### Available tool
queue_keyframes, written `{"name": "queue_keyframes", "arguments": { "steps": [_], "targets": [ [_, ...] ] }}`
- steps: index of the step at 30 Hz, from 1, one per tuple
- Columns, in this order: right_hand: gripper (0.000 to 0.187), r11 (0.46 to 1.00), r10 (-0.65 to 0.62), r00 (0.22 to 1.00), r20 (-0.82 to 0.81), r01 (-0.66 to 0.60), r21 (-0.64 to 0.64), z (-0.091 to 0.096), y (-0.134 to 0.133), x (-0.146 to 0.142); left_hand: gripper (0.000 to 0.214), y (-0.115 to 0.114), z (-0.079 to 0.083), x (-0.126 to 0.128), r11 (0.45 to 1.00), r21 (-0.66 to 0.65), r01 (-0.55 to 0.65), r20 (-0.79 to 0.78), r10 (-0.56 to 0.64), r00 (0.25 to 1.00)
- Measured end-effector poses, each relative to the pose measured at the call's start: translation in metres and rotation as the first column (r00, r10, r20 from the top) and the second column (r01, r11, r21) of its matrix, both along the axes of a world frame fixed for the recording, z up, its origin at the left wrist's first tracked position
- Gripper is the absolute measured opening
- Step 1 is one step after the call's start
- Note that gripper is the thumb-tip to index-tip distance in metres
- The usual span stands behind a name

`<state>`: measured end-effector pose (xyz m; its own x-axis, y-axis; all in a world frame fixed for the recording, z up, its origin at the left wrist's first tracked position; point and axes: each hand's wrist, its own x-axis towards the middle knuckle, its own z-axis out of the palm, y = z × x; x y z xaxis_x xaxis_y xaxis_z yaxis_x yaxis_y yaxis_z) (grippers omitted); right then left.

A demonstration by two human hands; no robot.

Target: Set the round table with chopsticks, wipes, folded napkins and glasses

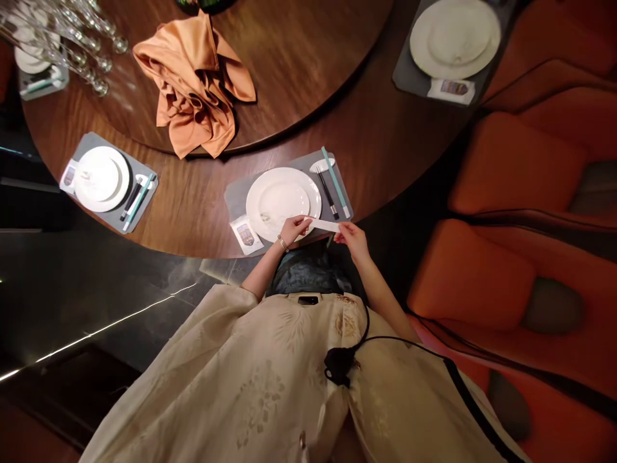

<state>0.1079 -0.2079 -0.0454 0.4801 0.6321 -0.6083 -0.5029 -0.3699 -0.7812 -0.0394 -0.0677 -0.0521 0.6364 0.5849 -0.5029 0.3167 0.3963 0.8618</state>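
Note:
A narrow white strip (326, 225), perhaps paper, stretches between my two hands at the table's near edge. My left hand (295, 229) pinches one end, over the lower rim of the stacked white plates (253, 207). The other end is pinched in the fingers of my right hand (355, 241). Beneath the plates lies a grey placemat (236, 193). On its right are black chopsticks (328, 193), a teal-and-white pair (336, 182) and a white rest (319, 166). A white printed packet (246, 235) lies at its lower left corner.
Crumpled orange napkins (197, 77) lie on the wooden turntable (299, 58), with several glasses (87, 45) at its left. Other placemats with plates stand left (103, 177) and upper right (453, 38). Orange chairs (482, 276) line the right side.

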Motion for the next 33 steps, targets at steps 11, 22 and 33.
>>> {"name": "queue_keyframes", "arguments": {
  "steps": [11,22,33],
  "targets": [
    [0.019,0.86,0.421,0.818,-0.392,-0.498,-0.115,0.01,0.019,0.106,0.037,0.074,0.006,0.089,0.892,0.075,0.445,0.193,-0.451,0.871],
    [0.016,0.813,0.458,0.887,-0.058,-0.444,-0.376,-0.039,0.06,0.085,0.029,0.1,-0.001,0.04,0.912,0.109,-0.395,-0.147,0.408,0.901],
    [0.04,0.616,0.732,0.677,0.075,-0.612,-0.496,-0.073,0.068,0.112,0.033,0.063,0.008,0.0,0.737,0.148,-0.66,-0.187,0.676,0.713]
  ]
}}
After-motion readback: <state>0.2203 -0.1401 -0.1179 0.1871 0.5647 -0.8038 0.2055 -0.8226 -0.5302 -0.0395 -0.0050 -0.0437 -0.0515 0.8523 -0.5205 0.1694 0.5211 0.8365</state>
